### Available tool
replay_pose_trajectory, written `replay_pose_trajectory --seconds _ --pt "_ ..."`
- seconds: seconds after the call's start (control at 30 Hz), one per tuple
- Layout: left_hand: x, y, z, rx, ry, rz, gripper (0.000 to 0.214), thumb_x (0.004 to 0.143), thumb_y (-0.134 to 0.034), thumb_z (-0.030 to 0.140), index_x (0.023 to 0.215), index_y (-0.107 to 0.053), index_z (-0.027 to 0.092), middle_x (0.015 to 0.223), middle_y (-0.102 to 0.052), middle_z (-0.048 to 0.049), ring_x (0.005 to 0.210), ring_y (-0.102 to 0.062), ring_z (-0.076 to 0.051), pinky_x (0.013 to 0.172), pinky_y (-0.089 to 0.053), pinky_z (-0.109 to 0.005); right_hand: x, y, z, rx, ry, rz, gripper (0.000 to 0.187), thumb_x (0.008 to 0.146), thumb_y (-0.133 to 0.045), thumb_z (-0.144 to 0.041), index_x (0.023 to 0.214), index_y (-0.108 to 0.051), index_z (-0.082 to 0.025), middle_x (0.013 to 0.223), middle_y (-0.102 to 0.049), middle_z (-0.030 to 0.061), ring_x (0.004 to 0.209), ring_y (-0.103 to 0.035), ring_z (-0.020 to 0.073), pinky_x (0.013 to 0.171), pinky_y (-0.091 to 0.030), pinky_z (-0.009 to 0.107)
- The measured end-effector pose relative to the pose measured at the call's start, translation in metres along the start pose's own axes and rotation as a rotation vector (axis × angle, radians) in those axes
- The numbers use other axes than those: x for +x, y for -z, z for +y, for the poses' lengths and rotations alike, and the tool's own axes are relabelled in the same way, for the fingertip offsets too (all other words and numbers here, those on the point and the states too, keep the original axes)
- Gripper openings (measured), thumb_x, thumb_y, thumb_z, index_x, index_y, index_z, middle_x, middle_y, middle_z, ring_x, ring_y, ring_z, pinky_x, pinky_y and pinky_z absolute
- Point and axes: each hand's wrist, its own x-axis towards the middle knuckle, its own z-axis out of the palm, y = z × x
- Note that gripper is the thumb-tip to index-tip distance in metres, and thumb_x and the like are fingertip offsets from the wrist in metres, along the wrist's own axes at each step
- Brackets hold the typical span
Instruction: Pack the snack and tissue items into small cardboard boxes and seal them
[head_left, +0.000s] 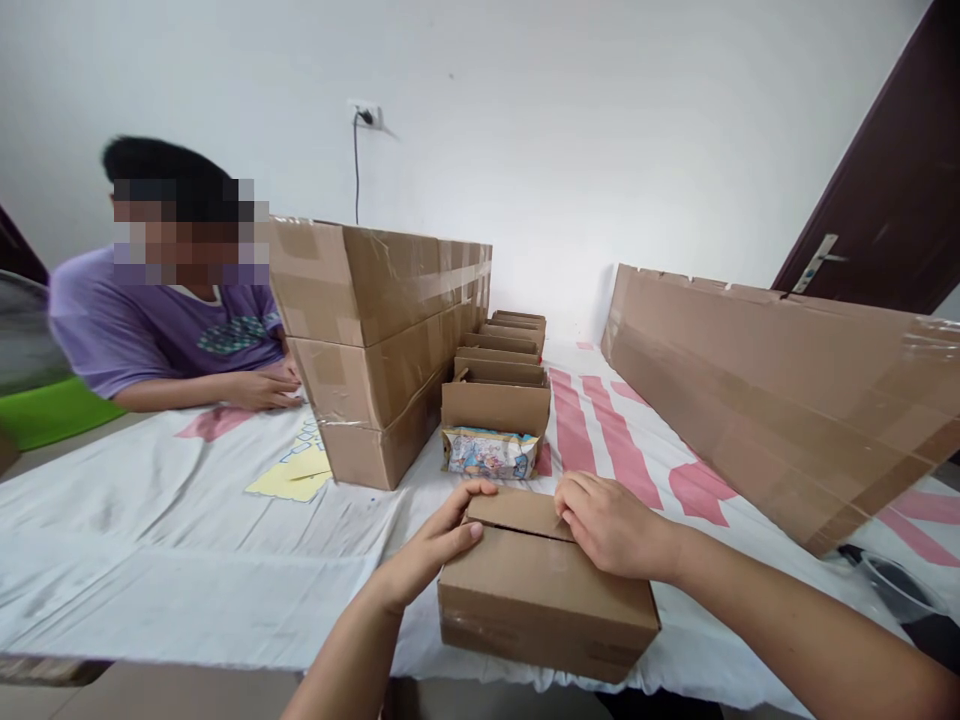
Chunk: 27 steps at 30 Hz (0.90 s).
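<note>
A small brown cardboard box sits at the table's near edge, its top flaps folded nearly level with a narrow gap between them. My left hand grips the box's far left corner, thumb on top and fingers over the far edge. With curled fingers, my right hand holds the right part of the far flap; its fingertips are partly hidden. Just beyond, a colourful printed packet lies in front of a raised cardboard flap.
Several open cardboard boxes line up toward the wall. Taped cartons are stacked on the left, and a long cardboard piece stands on the right. Another person leans on the table at left. A clear round container is at right.
</note>
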Motion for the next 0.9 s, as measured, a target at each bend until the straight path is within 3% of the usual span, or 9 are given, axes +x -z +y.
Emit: replay_pose_trajectory --seconds 0.1,0.23,0.43,0.6,0.8,0.9 --pt "0.0 0.001 -0.001 -0.006 -0.003 -0.001 0.046 0.081 -0.057 0.046 0.12 -0.039 0.03 0.115 -0.052 -0.0005 0.098 -0.051 -0.022 0.083 -0.038 -0.031 -0.005 0.0 0.002 0.153 0.052 0.1 0.017 0.086 -0.04 -0.008 0.09 -0.051 -0.019 0.087 -0.061 0.0057 0.08 -0.054 0.0178 0.073 -0.046 0.032" --pt "0.001 0.002 -0.003 0.021 -0.01 0.007 0.045 0.082 -0.056 0.046 0.121 -0.039 0.031 0.119 -0.05 -0.0005 0.102 -0.049 -0.023 0.085 -0.037 -0.031 -0.01 -0.004 0.004 0.309 0.063 0.134 0.02 0.086 -0.044 -0.006 0.097 -0.051 -0.021 0.091 -0.063 0.0031 0.084 -0.058 0.0158 0.075 -0.047 0.029" --pt "0.001 0.001 -0.003 0.001 -0.008 0.009 0.047 0.08 -0.058 0.047 0.12 -0.04 0.03 0.118 -0.05 -0.0004 0.103 -0.05 -0.024 0.086 -0.038 -0.031 -0.011 -0.012 0.004 0.268 0.031 0.257 0.017 0.085 -0.043 -0.006 0.092 -0.048 -0.021 0.086 -0.061 0.0043 0.079 -0.057 0.0174 0.071 -0.048 0.032" --pt "0.001 0.003 -0.003 0.031 0.002 -0.003 0.047 0.081 -0.056 0.047 0.121 -0.038 0.03 0.118 -0.051 -0.0013 0.101 -0.05 -0.024 0.085 -0.037 -0.032 -0.012 -0.009 0.001 0.28 0.102 0.149 0.037 0.085 -0.045 -0.006 0.119 -0.047 -0.02 0.115 -0.061 0.0092 0.105 -0.057 0.0203 0.091 -0.048 0.038" --pt "0.001 0.002 -0.001 0.044 0.002 0.011 0.046 0.08 -0.056 0.047 0.12 -0.039 0.031 0.119 -0.05 -0.0009 0.104 -0.048 -0.025 0.086 -0.036 -0.032 -0.015 -0.014 0.001 0.284 0.132 0.222 0.017 0.09 -0.044 -0.011 0.099 -0.054 -0.021 0.089 -0.065 0.0052 0.083 -0.059 0.0178 0.078 -0.05 0.034" --pt "0.0 0.0 0.0 0.041 -0.005 0.016 0.046 0.08 -0.056 0.047 0.12 -0.04 0.031 0.119 -0.049 -0.0014 0.105 -0.047 -0.026 0.088 -0.036 -0.033 -0.013 -0.009 0.0 0.281 0.096 0.218 0.025 0.086 -0.045 -0.008 0.107 -0.053 -0.02 0.099 -0.063 0.0085 0.092 -0.057 0.0195 0.082 -0.049 0.036"
